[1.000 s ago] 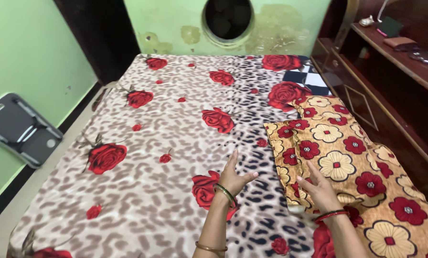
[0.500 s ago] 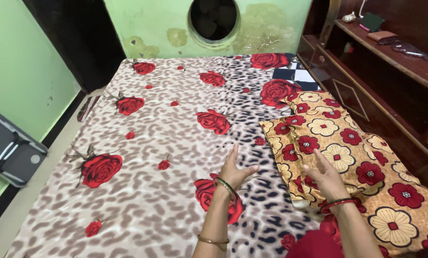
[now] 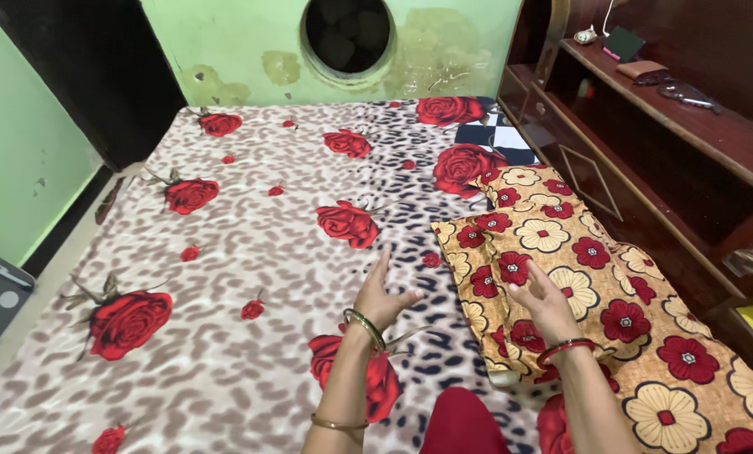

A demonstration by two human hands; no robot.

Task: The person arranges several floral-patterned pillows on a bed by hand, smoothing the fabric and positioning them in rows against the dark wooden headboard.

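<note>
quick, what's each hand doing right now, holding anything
left hand: open, fingers spread, empty, above the rose-print bedspread
right hand: open, empty, over the edge of the yellow floral pillow

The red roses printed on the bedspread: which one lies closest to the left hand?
The large rose beneath the left wrist, just below the left hand. The other big roses lie farther up the bedspread or toward its left edge.
</note>
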